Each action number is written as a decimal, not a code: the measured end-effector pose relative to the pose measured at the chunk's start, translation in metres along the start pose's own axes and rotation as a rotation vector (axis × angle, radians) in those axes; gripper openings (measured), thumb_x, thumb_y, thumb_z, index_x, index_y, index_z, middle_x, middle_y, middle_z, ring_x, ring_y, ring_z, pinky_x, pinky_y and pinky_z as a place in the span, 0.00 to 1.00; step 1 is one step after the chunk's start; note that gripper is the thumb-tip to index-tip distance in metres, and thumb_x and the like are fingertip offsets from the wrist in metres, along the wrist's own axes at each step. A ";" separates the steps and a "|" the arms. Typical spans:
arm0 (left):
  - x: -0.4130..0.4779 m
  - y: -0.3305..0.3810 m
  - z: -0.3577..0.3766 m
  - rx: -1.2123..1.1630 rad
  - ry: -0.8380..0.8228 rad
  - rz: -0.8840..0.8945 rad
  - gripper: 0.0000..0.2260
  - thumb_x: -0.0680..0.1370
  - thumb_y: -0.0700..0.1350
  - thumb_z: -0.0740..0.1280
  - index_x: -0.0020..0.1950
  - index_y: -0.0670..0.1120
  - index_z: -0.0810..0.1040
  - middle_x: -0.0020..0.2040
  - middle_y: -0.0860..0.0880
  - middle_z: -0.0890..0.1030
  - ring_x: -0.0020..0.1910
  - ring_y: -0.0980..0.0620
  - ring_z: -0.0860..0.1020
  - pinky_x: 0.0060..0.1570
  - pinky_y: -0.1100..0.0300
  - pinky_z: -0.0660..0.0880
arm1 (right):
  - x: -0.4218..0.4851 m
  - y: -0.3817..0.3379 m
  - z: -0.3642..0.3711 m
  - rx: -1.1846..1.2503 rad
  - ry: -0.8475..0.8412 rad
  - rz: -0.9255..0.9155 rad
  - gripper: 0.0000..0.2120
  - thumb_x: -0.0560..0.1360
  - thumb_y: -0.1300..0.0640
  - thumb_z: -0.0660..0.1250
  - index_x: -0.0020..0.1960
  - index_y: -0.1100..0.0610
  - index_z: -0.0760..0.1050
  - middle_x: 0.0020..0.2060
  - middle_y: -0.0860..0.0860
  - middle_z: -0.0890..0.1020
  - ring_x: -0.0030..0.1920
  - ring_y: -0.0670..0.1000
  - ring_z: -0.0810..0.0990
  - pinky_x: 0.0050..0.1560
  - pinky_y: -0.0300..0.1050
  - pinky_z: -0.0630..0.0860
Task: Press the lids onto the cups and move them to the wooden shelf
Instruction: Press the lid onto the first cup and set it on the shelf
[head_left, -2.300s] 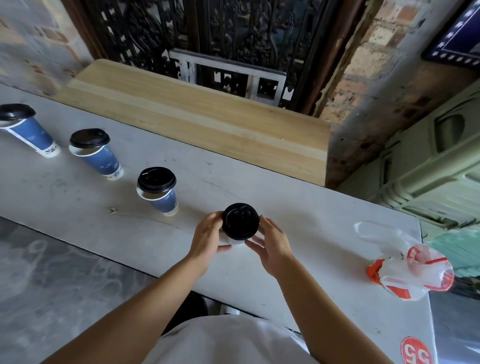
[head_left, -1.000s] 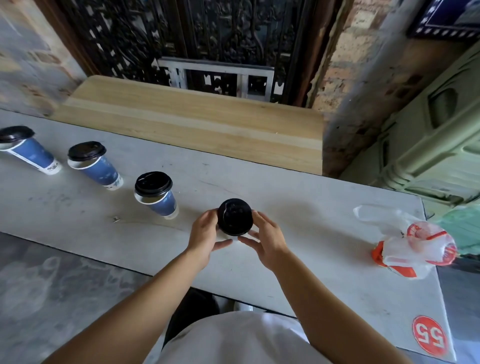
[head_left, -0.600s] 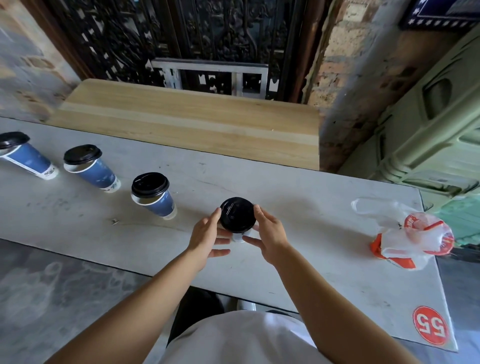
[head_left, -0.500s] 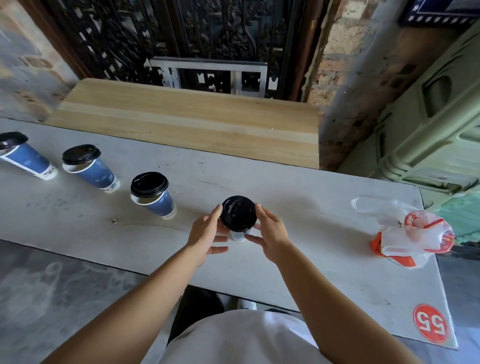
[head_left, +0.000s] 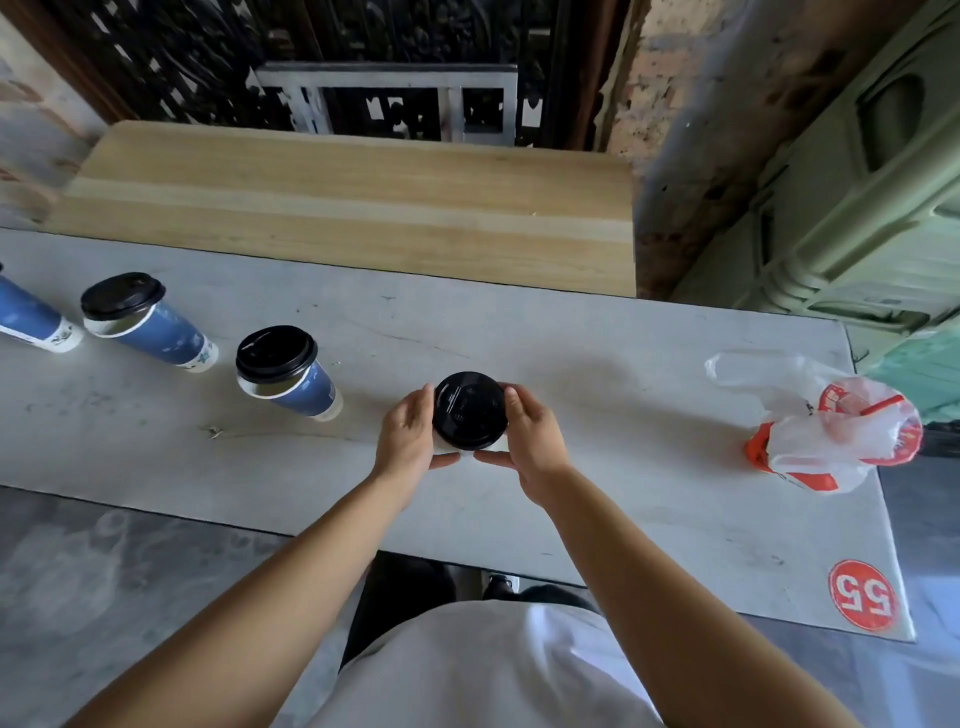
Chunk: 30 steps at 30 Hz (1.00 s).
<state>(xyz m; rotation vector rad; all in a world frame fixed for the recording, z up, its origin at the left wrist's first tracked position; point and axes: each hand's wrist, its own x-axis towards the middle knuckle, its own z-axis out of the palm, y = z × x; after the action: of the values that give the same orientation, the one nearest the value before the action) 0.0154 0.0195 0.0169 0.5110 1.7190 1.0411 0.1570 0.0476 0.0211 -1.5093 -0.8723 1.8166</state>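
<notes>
A paper cup stands on the grey table (head_left: 597, 467) right in front of me, almost wholly hidden under its black lid (head_left: 470, 410). My left hand (head_left: 410, 436) wraps its left side and my right hand (head_left: 530, 441) its right side, thumbs nearly meeting at the front. To the left, three blue cups with black lids stand in a row: the nearest cup (head_left: 291, 379), the middle cup (head_left: 150, 327) and the far cup (head_left: 31, 319) at the frame edge. The lids on the nearest and middle cups sit tilted. The wooden shelf (head_left: 353, 208) runs behind the table.
A plastic bag with red and orange contents (head_left: 831, 431) lies on the table's right end. A red sticker marked 55 (head_left: 862, 595) is at the near right corner. A brick pillar (head_left: 675, 156) and green moulded panel (head_left: 857, 208) flank the shelf's right end.
Both hands have closed in around the cup, the thumbs drawing together at its front. The camera has tipped further down over the lid.
</notes>
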 end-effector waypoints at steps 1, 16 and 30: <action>0.000 0.000 -0.001 -0.003 -0.007 0.000 0.13 0.84 0.55 0.61 0.47 0.56 0.83 0.47 0.57 0.84 0.49 0.58 0.83 0.34 0.56 0.83 | 0.001 0.000 0.000 0.003 0.003 0.001 0.14 0.85 0.53 0.55 0.60 0.52 0.79 0.55 0.52 0.82 0.59 0.54 0.81 0.47 0.59 0.85; 0.000 0.013 -0.011 -0.096 -0.154 -0.123 0.09 0.82 0.50 0.64 0.54 0.52 0.84 0.56 0.50 0.86 0.57 0.49 0.85 0.44 0.46 0.84 | -0.007 0.002 -0.005 0.236 -0.040 0.110 0.14 0.84 0.48 0.60 0.61 0.52 0.81 0.59 0.47 0.83 0.64 0.52 0.77 0.57 0.52 0.82; -0.008 -0.002 -0.012 -0.013 -0.032 -0.192 0.15 0.82 0.62 0.62 0.56 0.51 0.78 0.47 0.46 0.86 0.40 0.52 0.87 0.34 0.51 0.83 | -0.010 0.015 0.001 0.131 0.016 -0.013 0.15 0.85 0.49 0.58 0.62 0.51 0.81 0.57 0.49 0.84 0.59 0.46 0.81 0.55 0.52 0.81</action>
<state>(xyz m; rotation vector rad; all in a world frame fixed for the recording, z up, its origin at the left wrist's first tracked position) 0.0083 0.0076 0.0207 0.3445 1.6957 0.9017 0.1573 0.0307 0.0154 -1.4308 -0.7395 1.8133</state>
